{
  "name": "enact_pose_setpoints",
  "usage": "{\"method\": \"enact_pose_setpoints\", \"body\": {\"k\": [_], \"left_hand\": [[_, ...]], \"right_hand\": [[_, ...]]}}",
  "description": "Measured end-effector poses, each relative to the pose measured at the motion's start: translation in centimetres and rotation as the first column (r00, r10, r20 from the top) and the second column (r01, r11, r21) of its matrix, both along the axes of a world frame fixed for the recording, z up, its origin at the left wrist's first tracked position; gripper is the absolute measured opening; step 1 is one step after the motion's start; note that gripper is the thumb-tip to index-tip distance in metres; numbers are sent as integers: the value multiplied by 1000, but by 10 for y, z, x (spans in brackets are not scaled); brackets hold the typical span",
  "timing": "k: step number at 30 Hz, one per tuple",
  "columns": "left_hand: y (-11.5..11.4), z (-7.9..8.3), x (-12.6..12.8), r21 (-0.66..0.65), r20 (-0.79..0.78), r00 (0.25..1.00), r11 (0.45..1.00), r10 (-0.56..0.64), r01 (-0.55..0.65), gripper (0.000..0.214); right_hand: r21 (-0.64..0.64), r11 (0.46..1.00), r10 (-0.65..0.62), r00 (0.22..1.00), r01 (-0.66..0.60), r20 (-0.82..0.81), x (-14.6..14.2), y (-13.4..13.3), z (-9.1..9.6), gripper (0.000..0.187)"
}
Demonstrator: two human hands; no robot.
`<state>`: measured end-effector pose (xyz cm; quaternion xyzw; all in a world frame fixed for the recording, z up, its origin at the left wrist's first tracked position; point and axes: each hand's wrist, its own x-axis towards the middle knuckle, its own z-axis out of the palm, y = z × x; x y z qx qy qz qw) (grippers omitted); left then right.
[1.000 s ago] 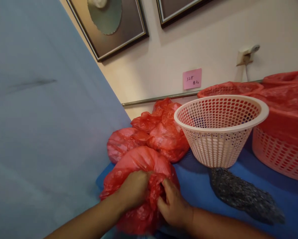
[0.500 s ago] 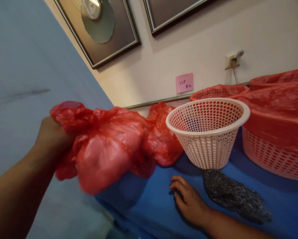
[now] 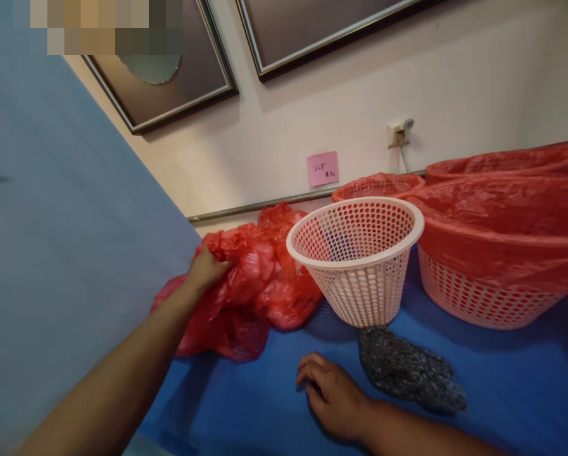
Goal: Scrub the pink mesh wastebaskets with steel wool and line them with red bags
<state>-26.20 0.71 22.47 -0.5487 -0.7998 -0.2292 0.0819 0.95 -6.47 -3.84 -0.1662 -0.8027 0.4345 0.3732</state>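
My left hand is closed on a crumpled red plastic bag at the left end of the blue-covered table. Another red plastic bag sits right beside it, against the wall side. Loosely bent and holding nothing, my right hand rests on the blue cloth with its fingers slightly apart. Just to the right of that hand lies a dark, speckled plastic bundle. Behind the bundle stands an upright pale pink plastic basket with holes in its wall.
Large pink baskets lined with red plastic bags stand at the right. A smaller red-lined basket is behind the pale one. On the wall are a pink note, a socket with a plug and framed pictures. A light blue panel borders the left.
My left hand has carried the red bag away from me toward the wall, lowering it beside the other red bag. My right hand has stayed on the cloth. The view has shifted right.
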Motion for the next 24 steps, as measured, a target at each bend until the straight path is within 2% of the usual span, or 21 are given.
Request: {"method": "enact_pose_setpoints", "body": {"k": [2,5,7,9,10,12,14,16,17,19,20,22,24], "left_hand": [[-17,4,6,59,-22,1000,998,0,1,74],[-52,5,26,252,3,994,962,111,-108,96],[-77,-10,49,390,102,993,916,59,-95,88],[-96,-37,76,451,273,958,891,-83,-51,70],[-103,-54,91,434,365,922,900,-125,-50,64],[-111,-90,118,316,541,833,946,-115,-75,61],[-113,-123,142,250,647,749,968,-142,-32,63],[-112,-149,158,252,746,628,967,-220,39,62],[-111,-158,163,273,784,565,960,-257,58,61],[-109,-171,166,324,840,451,946,-301,26,62],[-108,-175,164,350,862,402,936,-308,-33,62],[-105,-177,156,392,899,295,896,-324,-210,57],[-103,-173,143,399,917,196,821,-348,-407,41]], "right_hand": [[-21,1000,-4,1000,4,10,0,1,1,40],[-47,999,-19,1000,19,-1,1,2,4,35],[-86,996,-33,999,30,-35,3,2,8,29],[-182,983,-25,996,8,-91,6,4,13,30],[-247,969,-18,990,-18,-141,8,6,17,37],[-372,924,-24,960,-85,-279,13,11,25,61],[-455,879,-59,914,-143,-402,18,18,33,80],[-523,832,-93,885,-182,-456,24,24,39,88],[-563,803,-110,882,-193,-458,26,26,40,86],[-640,746,-173,876,-182,-450,31,31,39,72],[-673,722,-223,866,-162,-447,33,33,38,62],[-725,680,-347,822,-112,-452,36,38,33,50],[-763,639,-446,764,-92,-466,39,45,28,47]]}}
